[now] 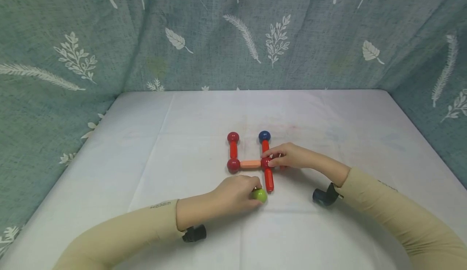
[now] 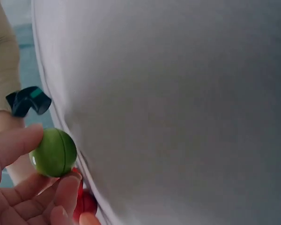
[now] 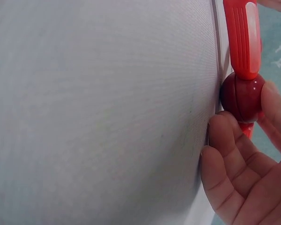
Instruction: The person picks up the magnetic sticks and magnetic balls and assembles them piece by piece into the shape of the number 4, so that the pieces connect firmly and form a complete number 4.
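My left hand (image 1: 233,195) pinches a green ball (image 1: 260,195) between thumb and fingers, beside the near end of a red stick (image 1: 268,179). In the left wrist view a seam runs round the green ball (image 2: 56,152). My right hand (image 1: 292,156) holds the dark red ball (image 3: 243,97) where several sticks join, thumb on one side and fingers on the other. From that joint, a red stick (image 1: 265,145) reaches a blue ball (image 1: 264,136), and an orange stick (image 1: 250,164) runs left to another red ball (image 1: 233,165). Under the right hand, a small red part is mostly hidden.
On the left, a short red stick (image 1: 233,150) links the corner ball to a far red ball (image 1: 233,137). A white cloth (image 1: 175,140) covers the table. Behind it hangs a leaf-patterned curtain (image 1: 219,39). Dark wrist cameras (image 1: 324,196) hang below both sleeves.
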Demonstrator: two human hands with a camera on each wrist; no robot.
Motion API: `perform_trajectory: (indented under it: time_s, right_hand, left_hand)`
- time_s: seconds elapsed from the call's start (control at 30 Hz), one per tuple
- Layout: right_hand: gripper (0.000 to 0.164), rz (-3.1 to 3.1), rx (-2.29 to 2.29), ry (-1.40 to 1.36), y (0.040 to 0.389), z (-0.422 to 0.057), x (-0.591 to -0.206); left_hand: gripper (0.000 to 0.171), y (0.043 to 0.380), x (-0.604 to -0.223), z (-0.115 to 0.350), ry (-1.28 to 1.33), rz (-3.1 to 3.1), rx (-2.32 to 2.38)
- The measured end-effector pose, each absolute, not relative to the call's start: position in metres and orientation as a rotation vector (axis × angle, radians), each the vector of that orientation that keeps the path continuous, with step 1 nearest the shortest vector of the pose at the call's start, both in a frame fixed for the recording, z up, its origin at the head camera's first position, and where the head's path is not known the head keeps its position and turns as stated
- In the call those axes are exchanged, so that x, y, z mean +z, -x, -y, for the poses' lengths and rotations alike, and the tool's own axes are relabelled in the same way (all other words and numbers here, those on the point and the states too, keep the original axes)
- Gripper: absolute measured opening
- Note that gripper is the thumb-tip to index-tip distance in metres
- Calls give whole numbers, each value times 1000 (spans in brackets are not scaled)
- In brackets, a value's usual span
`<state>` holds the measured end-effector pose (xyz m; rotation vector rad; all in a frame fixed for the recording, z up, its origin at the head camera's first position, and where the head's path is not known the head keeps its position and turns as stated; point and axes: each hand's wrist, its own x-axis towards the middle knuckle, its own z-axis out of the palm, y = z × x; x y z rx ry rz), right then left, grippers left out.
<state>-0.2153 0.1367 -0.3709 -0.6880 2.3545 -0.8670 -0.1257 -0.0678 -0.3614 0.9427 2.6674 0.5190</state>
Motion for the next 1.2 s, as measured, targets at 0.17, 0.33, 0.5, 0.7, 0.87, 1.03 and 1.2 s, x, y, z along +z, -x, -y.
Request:
perform_trajectory:
  time_s: [0.17, 0.33, 0.5, 0.7, 0.87, 1.03, 1.2]
  right_hand:
    - [39, -2350, -863, 688, 215, -136, -370]
    - [38, -2349, -862, 682, 215, -137, -370]
    - [38, -2350, -866, 666, 215, -137, -370]
    - [37, -2353, -866, 672, 216, -136, -370]
    - [37, -2351, -864, 664, 215, -136, -369]
    - [37, -2349, -873, 661, 214, -135, -369]
    - [37, -2359, -857, 667, 215, -135, -370]
  left_hand:
    - [28, 125, -364, 61, -867, -2663, 558]
    - [33, 122, -363, 54, -844, -2676, 389]
    - [26, 119, -363, 50, -894, -2657, 323]
    - [35, 119, -365, 48, -909, -2679, 330]
    - [35, 120, -365, 45, -909, -2694, 343]
    - [32, 120, -365, 46, -905, -2704, 307]
    - [29, 120, -363, 47, -888, -2685, 309]
